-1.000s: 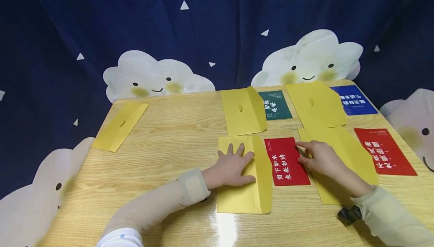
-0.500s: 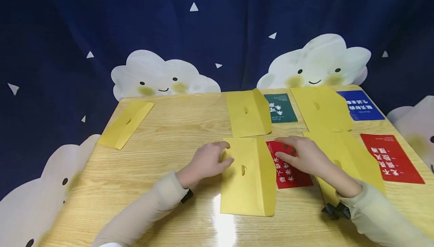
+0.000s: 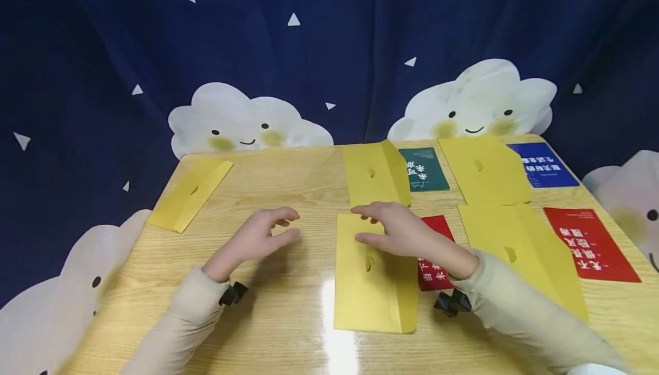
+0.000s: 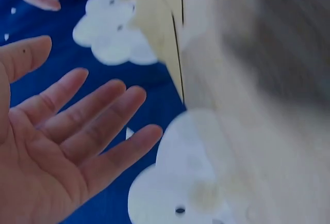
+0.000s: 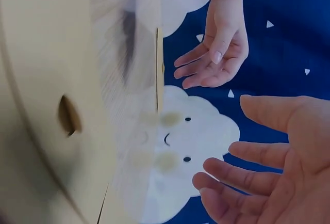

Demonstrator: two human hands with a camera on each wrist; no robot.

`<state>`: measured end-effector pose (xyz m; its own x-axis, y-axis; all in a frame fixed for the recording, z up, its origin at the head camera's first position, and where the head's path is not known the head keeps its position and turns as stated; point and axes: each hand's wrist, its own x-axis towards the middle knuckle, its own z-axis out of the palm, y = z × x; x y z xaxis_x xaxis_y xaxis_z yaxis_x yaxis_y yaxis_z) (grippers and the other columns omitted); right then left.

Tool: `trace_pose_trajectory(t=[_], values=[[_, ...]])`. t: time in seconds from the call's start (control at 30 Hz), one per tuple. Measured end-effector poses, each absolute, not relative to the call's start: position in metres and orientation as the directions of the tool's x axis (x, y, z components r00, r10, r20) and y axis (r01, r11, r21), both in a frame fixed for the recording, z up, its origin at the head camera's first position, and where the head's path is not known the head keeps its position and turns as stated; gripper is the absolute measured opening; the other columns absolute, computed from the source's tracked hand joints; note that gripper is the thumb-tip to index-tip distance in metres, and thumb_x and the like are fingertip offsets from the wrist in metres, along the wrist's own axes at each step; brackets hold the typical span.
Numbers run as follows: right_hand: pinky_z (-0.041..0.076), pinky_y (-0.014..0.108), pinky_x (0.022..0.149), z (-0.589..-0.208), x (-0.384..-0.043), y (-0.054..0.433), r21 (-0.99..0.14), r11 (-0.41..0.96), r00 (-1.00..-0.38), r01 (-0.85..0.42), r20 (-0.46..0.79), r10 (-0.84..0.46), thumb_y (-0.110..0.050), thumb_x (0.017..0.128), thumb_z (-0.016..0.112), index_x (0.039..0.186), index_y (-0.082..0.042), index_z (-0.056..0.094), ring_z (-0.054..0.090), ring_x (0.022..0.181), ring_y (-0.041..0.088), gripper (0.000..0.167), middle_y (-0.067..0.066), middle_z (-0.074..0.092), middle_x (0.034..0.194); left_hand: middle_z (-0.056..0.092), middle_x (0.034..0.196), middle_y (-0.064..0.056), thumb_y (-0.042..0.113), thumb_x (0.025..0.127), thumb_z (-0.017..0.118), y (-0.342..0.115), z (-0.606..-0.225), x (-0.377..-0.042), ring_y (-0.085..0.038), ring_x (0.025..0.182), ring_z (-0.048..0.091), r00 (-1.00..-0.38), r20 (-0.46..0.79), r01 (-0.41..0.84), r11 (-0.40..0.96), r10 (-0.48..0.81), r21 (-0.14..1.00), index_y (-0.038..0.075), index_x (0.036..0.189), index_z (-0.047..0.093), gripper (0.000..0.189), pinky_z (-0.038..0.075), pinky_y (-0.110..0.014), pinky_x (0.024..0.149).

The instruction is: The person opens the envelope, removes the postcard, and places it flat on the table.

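Note:
My left hand (image 3: 257,235) hovers over the bare wood left of centre, its fingers loosely bent and holding nothing. My right hand (image 3: 393,229) is held above a yellow envelope (image 3: 368,300), fingers relaxed and nothing between them. The envelope lies flat, its flap side to the right. A red card (image 3: 437,226) with white characters lies just right of it, partly hidden under my right forearm. In the left wrist view, the left palm (image 4: 46,157) shows with fingers spread. The right wrist view has the right fingers (image 5: 247,177) gently curved and apart from everything.
On the wooden table (image 3: 283,186), a yellow envelope (image 3: 190,195) lies alone at far left. Back right are more envelopes (image 3: 373,175) (image 3: 484,169) with a green card (image 3: 424,169) and a blue card (image 3: 543,163). Another envelope (image 3: 520,255) and red card (image 3: 592,243) lie at right.
My left hand has lifted off the middle envelope and moved left. My right hand has left the middle red card and moved left over the envelope. The envelopes and cards have stayed put.

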<state>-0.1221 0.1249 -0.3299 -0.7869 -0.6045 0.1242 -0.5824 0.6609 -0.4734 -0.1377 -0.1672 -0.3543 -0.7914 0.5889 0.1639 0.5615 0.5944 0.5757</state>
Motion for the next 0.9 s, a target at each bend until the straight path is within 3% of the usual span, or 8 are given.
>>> trace_pose_trajectory(t=[0.27,0.5,0.67,0.9], values=[[0.040,0.042,0.093,-0.326,-0.133,0.088,-0.449,0.645,-0.752,-0.618,0.097,-0.652,-0.028,0.084,0.064,0.125,-0.003,0.054,0.052,0.111,0.027,0.049,0.012,0.057,0.120,0.061,0.112,-0.016,0.021,0.089,0.059,-0.219,-0.340,-0.141,-0.031,0.096,0.060,-0.843,0.066,0.472,0.673,0.534,0.570,0.001,0.115,0.059,0.033,0.045,-0.050,0.081],[0.038,0.041,0.096,-0.327,-0.142,0.053,-0.404,0.616,-0.699,-0.676,0.086,-0.710,-0.036,0.084,0.064,0.132,-0.006,0.048,0.047,0.118,0.028,0.059,0.014,0.050,0.129,0.054,0.123,-0.020,0.020,0.089,0.059,-0.268,-0.337,-0.148,-0.039,0.100,0.057,-0.890,0.061,0.410,0.733,0.452,0.543,-0.003,0.123,0.052,0.042,0.044,-0.055,0.078],[0.035,0.042,0.098,-0.325,-0.150,0.027,-0.330,0.608,-0.664,-0.722,0.085,-0.743,-0.047,0.081,0.063,0.138,-0.011,0.039,0.040,0.124,0.030,0.072,0.016,0.040,0.137,0.040,0.135,-0.023,0.027,0.087,0.061,-0.299,-0.339,-0.158,-0.047,0.112,0.045,-0.931,0.032,0.330,0.805,0.363,0.492,0.000,0.136,0.037,0.060,0.039,-0.059,0.084],[0.031,0.043,0.101,-0.334,-0.166,-0.004,-0.200,0.630,-0.652,-0.750,0.068,-0.755,-0.055,0.081,0.058,0.142,-0.014,0.032,0.032,0.129,0.032,0.079,0.014,0.032,0.143,0.029,0.138,-0.032,0.030,0.087,0.059,-0.333,-0.348,-0.177,-0.051,0.124,0.026,-0.959,-0.032,0.252,0.895,0.283,0.367,-0.005,0.139,0.026,0.070,0.023,-0.061,0.096]])
